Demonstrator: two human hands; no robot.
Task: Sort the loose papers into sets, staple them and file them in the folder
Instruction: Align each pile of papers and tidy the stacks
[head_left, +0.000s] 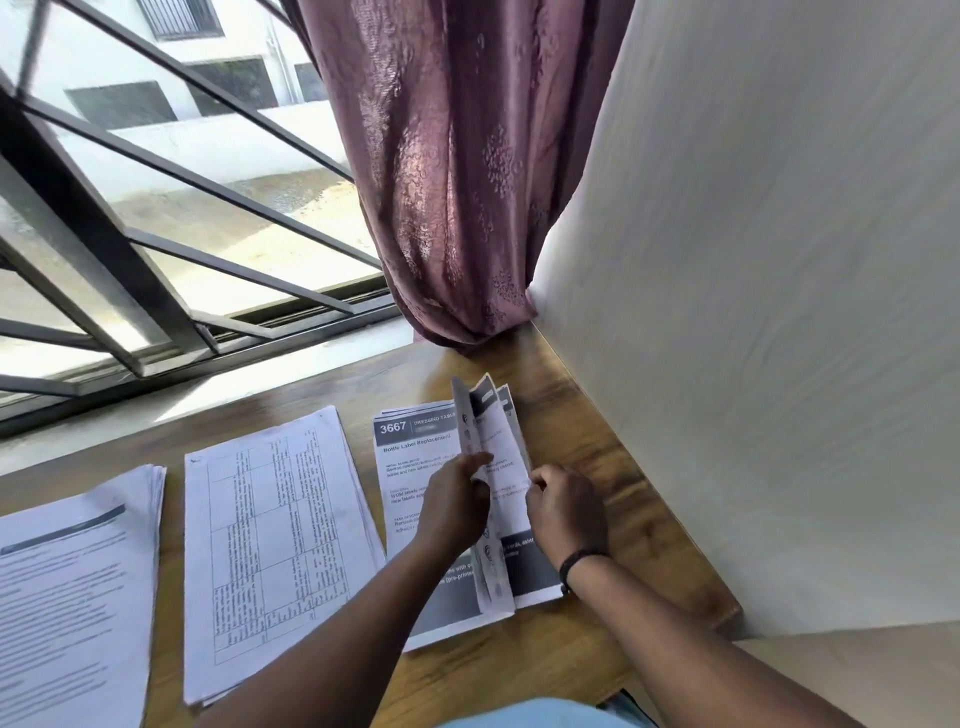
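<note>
Both forearms reach out from the bottom edge, and the left hand (457, 499) and right hand (563, 512) pinch a few raised sheets (493, 467) between them, fingers curled on the paper's edges, above the right pile (410, 457) headed "3667". Two more piles lie apart on the wooden desk (582, 415): a middle pile (275, 545) of tables and a left pile (72, 582) of text. Sorting looks well under way, with three sets laid out; stapling and filing seem still to come, and neither stapler nor folder is in view. A barred window (156, 208) runs behind the desk, a mauve curtain (447, 171) hangs at the corner, and a pale wall (753, 312) closes the right.
</note>
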